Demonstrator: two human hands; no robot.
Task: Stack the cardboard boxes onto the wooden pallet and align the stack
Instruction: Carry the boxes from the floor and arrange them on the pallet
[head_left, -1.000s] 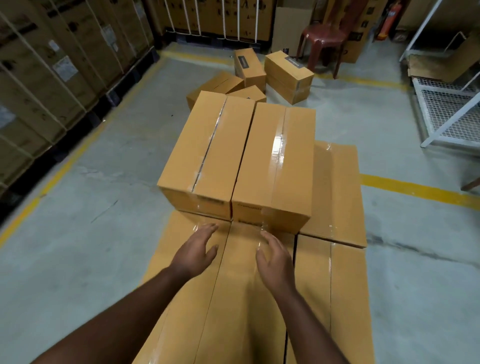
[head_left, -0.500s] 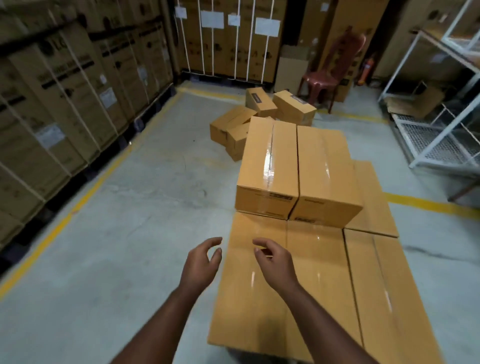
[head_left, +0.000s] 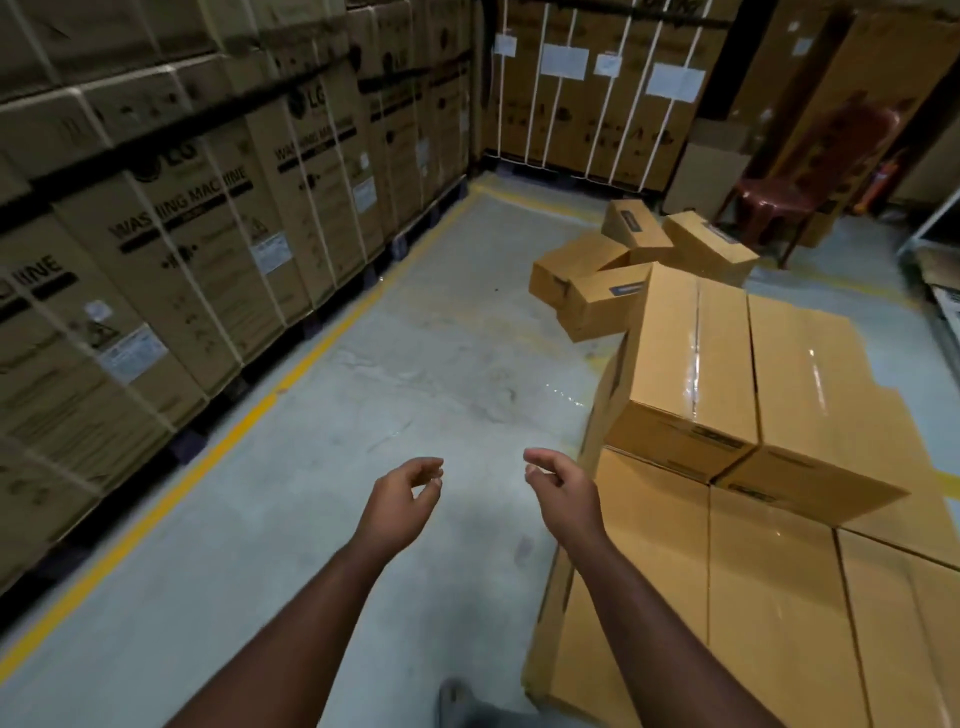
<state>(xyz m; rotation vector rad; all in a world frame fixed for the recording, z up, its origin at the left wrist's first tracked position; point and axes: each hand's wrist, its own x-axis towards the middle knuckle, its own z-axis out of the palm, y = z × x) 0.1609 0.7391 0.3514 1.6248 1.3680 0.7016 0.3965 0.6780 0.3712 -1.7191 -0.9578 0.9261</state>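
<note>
So compared to 1 second back, the hands have come off the stack completely: back then both were reaching over the lower boxes right up by the front faces of the 2 top boxes, and now they're out over bare concrete floor (head_left: 322, 441) with the whole stack (head_left: 769, 530) sitting off to the right of the view. The stack itself is tan cardboard with clear shiny tape down the seams. 2 top boxes (head_left: 748, 384) sit side by side, touching along their long edges, on a lower layer of flat-topped boxes (head_left: 660, 587) that runs toward the camera. I can't see the pallet under them. The top pair looks turned a bit relative to the layer below, with the near corner hanging past a seam. A loose pile of smaller boxes (head_left: 623, 265) lies on the floor past the stack, some tilted against each other. Left hand (head_left: 400, 501) hangs in the air, fingers loosely curled, thumb and fingertips near each other, holding nothing. Right hand (head_left: 563, 491) is the same deal, relaxed curl, empty, just beside the near-left edge of the lower layer but not touching it. Big washing machine cartons (head_left: 182, 249) line the left wall, and there's a red plastic chair (head_left: 810, 171) at the back.
</note>
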